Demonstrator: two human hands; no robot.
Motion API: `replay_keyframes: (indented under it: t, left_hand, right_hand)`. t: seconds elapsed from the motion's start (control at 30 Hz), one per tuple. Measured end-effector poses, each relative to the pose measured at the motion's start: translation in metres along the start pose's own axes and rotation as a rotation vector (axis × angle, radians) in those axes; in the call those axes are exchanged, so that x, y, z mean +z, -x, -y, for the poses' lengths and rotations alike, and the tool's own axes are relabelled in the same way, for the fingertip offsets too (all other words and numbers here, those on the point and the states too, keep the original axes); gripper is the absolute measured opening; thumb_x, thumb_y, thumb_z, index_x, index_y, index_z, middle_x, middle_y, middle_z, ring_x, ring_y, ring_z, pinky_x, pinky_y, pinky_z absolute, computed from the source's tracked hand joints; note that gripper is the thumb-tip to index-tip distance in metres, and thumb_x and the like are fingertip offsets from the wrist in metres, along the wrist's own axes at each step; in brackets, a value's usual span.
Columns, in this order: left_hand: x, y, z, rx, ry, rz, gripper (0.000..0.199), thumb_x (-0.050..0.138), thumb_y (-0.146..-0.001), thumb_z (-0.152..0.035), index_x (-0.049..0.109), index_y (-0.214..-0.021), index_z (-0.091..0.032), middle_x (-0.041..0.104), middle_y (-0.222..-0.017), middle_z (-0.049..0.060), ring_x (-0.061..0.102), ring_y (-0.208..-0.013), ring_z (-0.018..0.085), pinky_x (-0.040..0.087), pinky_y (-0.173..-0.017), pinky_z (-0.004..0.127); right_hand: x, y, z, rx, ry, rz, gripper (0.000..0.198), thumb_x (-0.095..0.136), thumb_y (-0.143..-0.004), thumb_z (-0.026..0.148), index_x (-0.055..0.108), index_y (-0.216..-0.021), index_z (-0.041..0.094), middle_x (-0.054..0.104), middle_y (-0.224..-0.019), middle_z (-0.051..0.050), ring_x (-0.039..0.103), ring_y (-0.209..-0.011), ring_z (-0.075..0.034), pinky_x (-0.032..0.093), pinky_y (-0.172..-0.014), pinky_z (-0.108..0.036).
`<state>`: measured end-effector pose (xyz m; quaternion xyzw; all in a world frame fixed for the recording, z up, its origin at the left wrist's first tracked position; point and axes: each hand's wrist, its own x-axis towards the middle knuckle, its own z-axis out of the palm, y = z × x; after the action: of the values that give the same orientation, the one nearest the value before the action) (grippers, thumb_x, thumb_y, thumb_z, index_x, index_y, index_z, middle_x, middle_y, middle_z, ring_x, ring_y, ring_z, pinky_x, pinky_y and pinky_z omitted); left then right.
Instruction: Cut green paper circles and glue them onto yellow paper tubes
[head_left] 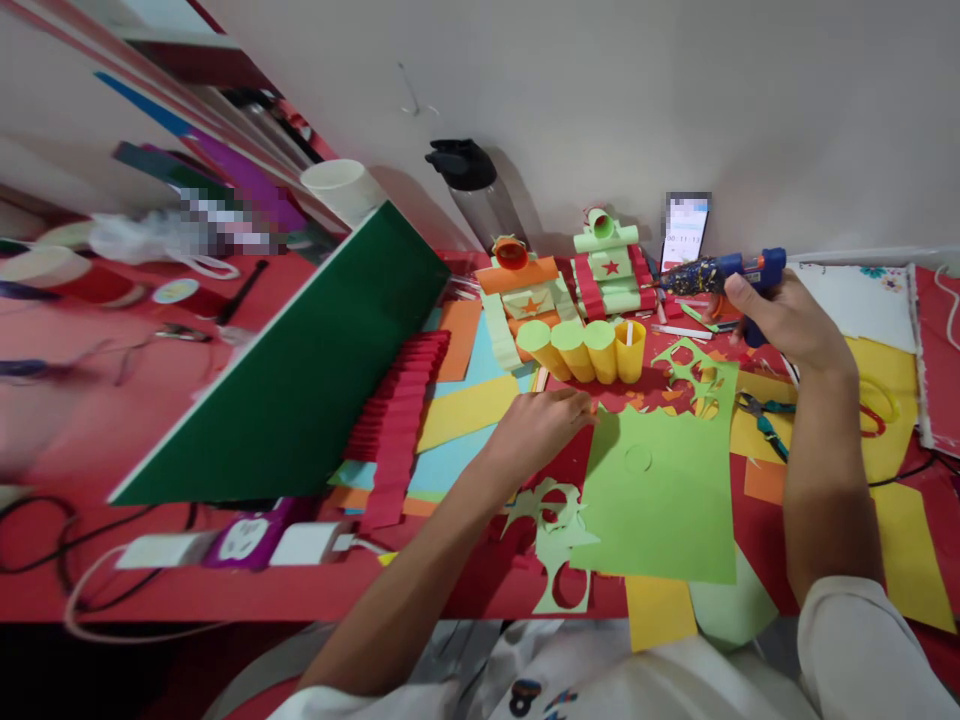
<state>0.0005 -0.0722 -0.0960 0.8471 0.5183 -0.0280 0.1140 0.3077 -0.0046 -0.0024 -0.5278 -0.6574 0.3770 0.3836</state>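
My right hand [799, 315] is wrapped round a blue hot glue gun [727, 272], raised at the right with its nozzle pointing left. My left hand [551, 425] is closed, fingertips together, just above the left top corner of a light green paper sheet [660, 495]; whatever it may pinch is too small to make out. In front of it stands a row of yellow paper tubes [576, 355]. Several have round green tops [568, 337], while the rightmost tube [631, 350] is open at the top with a small white piece inside.
Two rolled-paper models [525, 300] stand behind the tubes, near a phone [686, 232] and a bottle [480, 195]. A green board [300, 380] leans at the left. Pliers [765, 420], cut green scraps [551, 535] and a power strip [247, 545] lie on the red table [420, 600].
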Motion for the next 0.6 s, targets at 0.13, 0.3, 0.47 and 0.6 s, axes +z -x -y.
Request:
replay_keyframes:
  t: [0.13, 0.3, 0.47, 0.6]
  left_hand:
    - [-0.002, -0.003, -0.005, 0.08, 0.005, -0.012, 0.028, 0.049, -0.099, -0.009, 0.074, -0.108, -0.017, 0.079, -0.098, 0.014, 0.075, -0.082, 0.026, 0.052, -0.072, 0.032]
    - [-0.011, 0.002, -0.015, 0.211, 0.013, 0.002, 0.06, 0.043, -0.089, 0.007, 0.065, -0.138, -0.018, 0.073, -0.131, 0.017, 0.076, -0.104, 0.028, 0.056, -0.084, 0.034]
    - [-0.056, 0.011, -0.013, 0.398, 0.185, -0.046, 0.047, 0.042, -0.096, -0.006, 0.071, -0.129, -0.022, 0.08, -0.114, 0.011, 0.076, -0.099, 0.023, 0.058, -0.085, 0.032]
    - [-0.106, 0.003, 0.005, 0.23, 0.209, -0.155, 0.033, 0.045, -0.102, -0.028, 0.074, -0.117, -0.025, 0.079, -0.113, 0.006, 0.073, -0.101, 0.021, 0.054, -0.092, 0.032]
  right_hand:
    - [0.002, -0.002, -0.005, -0.003, 0.076, 0.05, 0.056, 0.066, -0.086, 0.078, 0.075, -0.097, 0.024, 0.07, -0.078, -0.003, 0.061, -0.059, -0.017, 0.049, -0.052, -0.031]
    - [0.005, -0.004, -0.006, -0.044, 0.2, 0.046, 0.056, 0.063, -0.088, 0.077, 0.07, -0.082, 0.022, 0.057, -0.064, 0.0, 0.053, -0.061, -0.017, 0.043, -0.058, -0.031]
    - [0.01, -0.002, 0.0, -0.064, 0.257, 0.031, 0.055, 0.061, -0.09, 0.074, 0.069, -0.077, 0.021, 0.057, -0.064, 0.001, 0.051, -0.062, -0.017, 0.042, -0.061, -0.032]
    - [0.015, -0.001, 0.003, -0.083, 0.307, 0.008, 0.048, 0.064, -0.091, 0.069, 0.074, -0.083, 0.022, 0.069, -0.074, -0.002, 0.06, -0.07, -0.021, 0.047, -0.068, -0.034]
